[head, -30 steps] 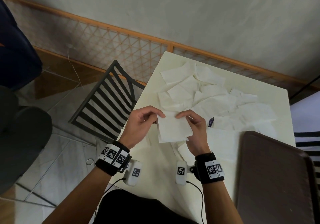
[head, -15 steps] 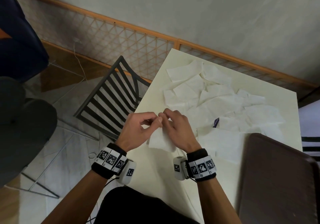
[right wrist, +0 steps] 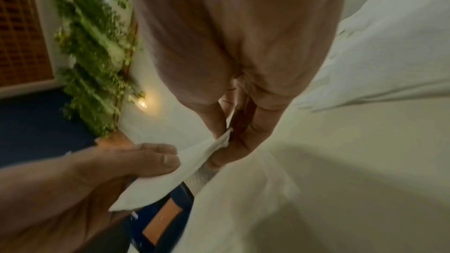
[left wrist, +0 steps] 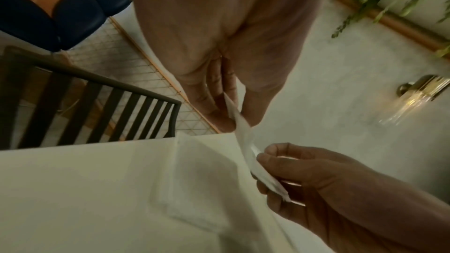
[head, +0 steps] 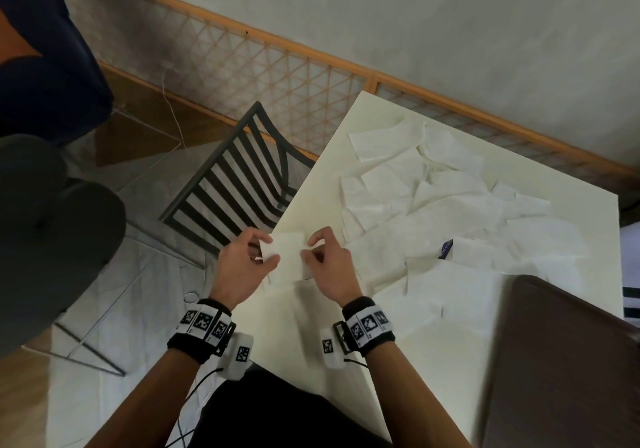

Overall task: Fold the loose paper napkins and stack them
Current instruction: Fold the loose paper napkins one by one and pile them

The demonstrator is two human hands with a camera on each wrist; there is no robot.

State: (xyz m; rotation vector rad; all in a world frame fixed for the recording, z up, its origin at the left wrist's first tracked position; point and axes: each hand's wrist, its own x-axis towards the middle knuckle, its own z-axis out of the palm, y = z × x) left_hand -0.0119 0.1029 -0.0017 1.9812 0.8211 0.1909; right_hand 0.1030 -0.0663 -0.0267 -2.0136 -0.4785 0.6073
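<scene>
A small folded white napkin (head: pixel 285 252) hangs in the air above the cream table's (head: pixel 313 326) left edge, held between both hands. My left hand (head: pixel 268 252) pinches its left side with thumb and fingers; my right hand (head: pixel 310 252) pinches its right side. The left wrist view shows the napkin (left wrist: pixel 246 141) edge-on between my left hand (left wrist: pixel 235 120) and my right hand (left wrist: pixel 265 163). The right wrist view shows the napkin (right wrist: pixel 187 161) pinched by my right hand (right wrist: pixel 225 136). Several loose napkins (head: pixel 433 205) lie scattered over the far half of the table.
A dark brown tray (head: pixel 568 364) sits at the table's near right. A black slatted chair (head: pixel 239 184) stands just left of the table. A small purple wrapper (head: pixel 446 248) lies among the napkins. Larger flat napkins (head: pixel 446 295) lie beside the tray.
The napkin went from a wide sheet held by both hands to a smaller folded piece. The hands came together half a second ago and now hold it slightly apart, raised off the table.
</scene>
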